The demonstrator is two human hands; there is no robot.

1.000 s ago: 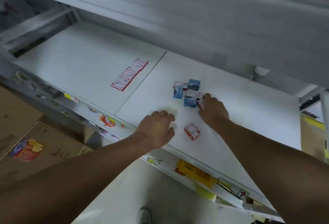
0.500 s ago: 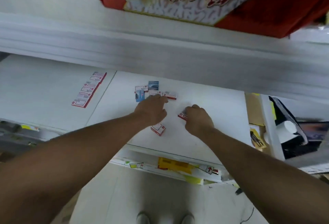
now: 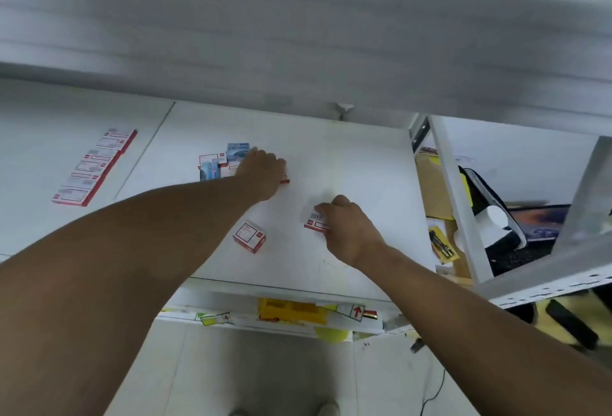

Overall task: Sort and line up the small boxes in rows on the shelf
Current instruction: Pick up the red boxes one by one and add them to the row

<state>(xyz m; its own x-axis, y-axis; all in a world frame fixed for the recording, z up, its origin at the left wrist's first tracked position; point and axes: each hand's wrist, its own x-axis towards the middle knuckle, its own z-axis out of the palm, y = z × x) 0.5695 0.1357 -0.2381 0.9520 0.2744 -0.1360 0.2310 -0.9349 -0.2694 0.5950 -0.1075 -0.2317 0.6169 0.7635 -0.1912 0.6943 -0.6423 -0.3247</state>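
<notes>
Head view, looking forward and down along both bare forearms onto a white shelf (image 3: 364, 164). Nearest the front edge, a lone red-and-white box (image 3: 249, 237) lies flat between the two arms, touched by neither hand, as it did half a second ago. Just beyond and to its right, the right hand (image 3: 347, 228) pinches a second red-and-white box (image 3: 314, 222) between thumb and fingertips; the box is at the shelf surface, label up, and whether it rests on the shelf or is slightly lifted cannot be told. Compared with the earlier frame, this hand and its box sit a little farther from the loose pile. Farther back, the left hand (image 3: 263, 172) lies palm down over the right edge of the pile (image 3: 220, 162) of blue and red-and-white boxes, fingers curled; a red box corner (image 3: 284, 180) shows under its right side, but whether the fingers grip it cannot be told. Earlier a red-and-white box lay exposed to the right of this hand; now the hand covers that spot. On the left shelf panel, well apart from the pile, a finished row (image 3: 94, 167) of red-and-white boxes runs diagonally, unchanged. The view has dropped, so the red package overhead has almost left the frame.
</notes>
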